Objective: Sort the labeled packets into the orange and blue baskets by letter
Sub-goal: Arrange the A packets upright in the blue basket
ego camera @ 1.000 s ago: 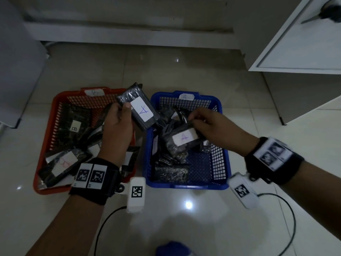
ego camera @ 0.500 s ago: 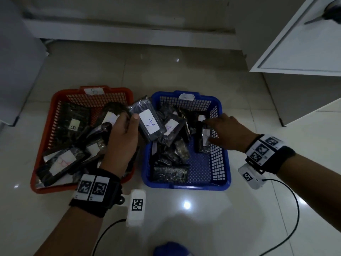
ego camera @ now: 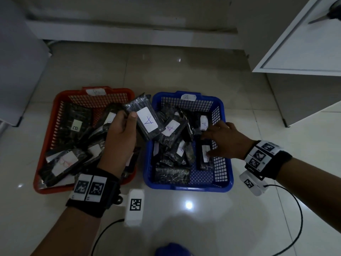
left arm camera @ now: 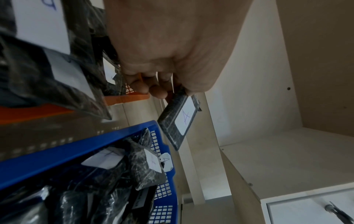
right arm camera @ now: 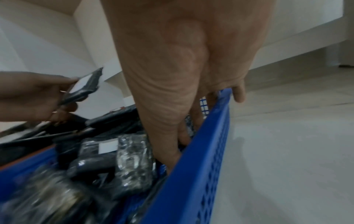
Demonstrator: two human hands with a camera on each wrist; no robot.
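Note:
My left hand [ego camera: 129, 116] grips a black packet [ego camera: 147, 121] with a white "A" label and holds it up over the gap between the two baskets. The same packet [left arm camera: 182, 119] hangs from the left hand's fingertips [left arm camera: 157, 91] in the left wrist view. The orange basket [ego camera: 123, 91] on the left holds several packets, some marked "B". The blue basket [ego camera: 188, 188] on the right holds several "A" packets. My right hand [ego camera: 212, 152] reaches down inside the blue basket by its right wall [right arm camera: 206, 144], fingers fairly straight and touching a black packet [ego camera: 203, 161] there.
Both baskets stand on a glossy tiled floor. A white cabinet [ego camera: 304, 52] rises at the right and a grey panel [ego camera: 18, 71] at the left. A low white ledge [ego camera: 129, 34] runs along the back. Wrist-camera cables trail near me.
My right hand let go of an "A" packet, which now lies in the blue basket, and moved to the basket's right wall. My left hand carried its "A" packet to the right.

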